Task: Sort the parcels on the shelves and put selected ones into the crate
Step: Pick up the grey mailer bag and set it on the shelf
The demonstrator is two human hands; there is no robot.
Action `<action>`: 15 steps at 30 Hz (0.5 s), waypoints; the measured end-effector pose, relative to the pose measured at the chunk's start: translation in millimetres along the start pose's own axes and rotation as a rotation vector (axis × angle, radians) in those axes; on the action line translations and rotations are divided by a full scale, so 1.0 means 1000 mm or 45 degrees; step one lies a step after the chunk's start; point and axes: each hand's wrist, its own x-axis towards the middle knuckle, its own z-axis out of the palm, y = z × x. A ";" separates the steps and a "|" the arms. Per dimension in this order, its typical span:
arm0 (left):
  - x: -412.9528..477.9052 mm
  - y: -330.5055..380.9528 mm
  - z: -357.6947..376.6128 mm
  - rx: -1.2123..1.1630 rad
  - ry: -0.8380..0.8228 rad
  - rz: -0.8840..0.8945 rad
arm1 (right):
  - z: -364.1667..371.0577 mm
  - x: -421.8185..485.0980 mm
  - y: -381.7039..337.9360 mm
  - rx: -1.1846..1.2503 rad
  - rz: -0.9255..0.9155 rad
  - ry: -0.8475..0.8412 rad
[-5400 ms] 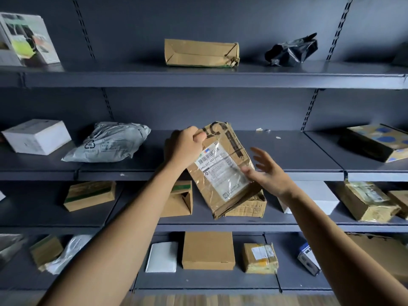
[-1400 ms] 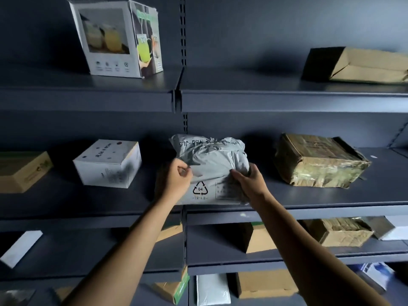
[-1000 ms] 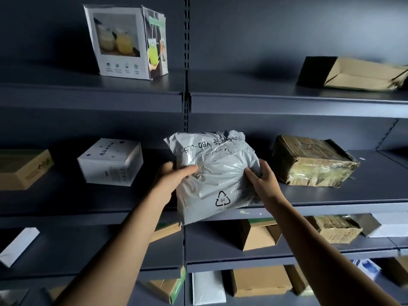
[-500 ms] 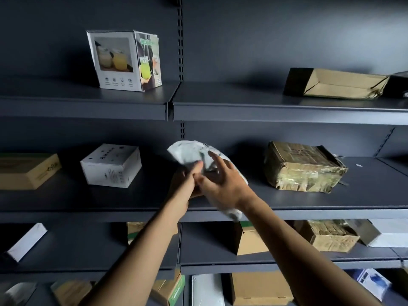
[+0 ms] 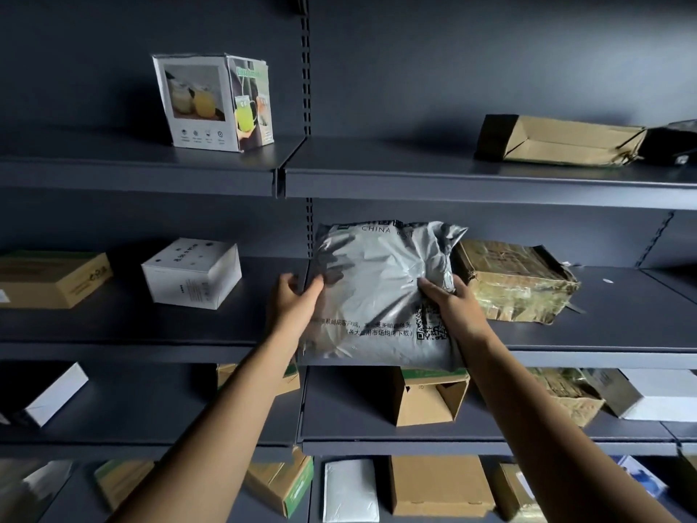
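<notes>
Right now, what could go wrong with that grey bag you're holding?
The bag is soft, shiny plastic, and the left hand and right hand only grip its sides, so it might slip and drop. Its right side is close to the taped box, so turning it could bump that box.

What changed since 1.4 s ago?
The grey mailer bag has been flipped: the recycling-symbol face is gone and the QR-code face now shows. The left hand and the right hand still hold its sides. The white box and the taped brown parcel have not moved.
</notes>
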 end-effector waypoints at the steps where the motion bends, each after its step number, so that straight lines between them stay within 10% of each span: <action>1: -0.002 0.000 -0.001 0.029 -0.086 -0.114 | -0.003 0.000 0.005 0.023 0.038 -0.005; 5: -0.009 -0.007 -0.005 0.002 -0.416 -0.316 | -0.011 0.000 0.018 -0.136 0.026 -0.014; 15: 0.014 -0.011 -0.003 -0.267 0.026 -0.171 | 0.005 0.007 0.032 -0.496 0.234 -0.258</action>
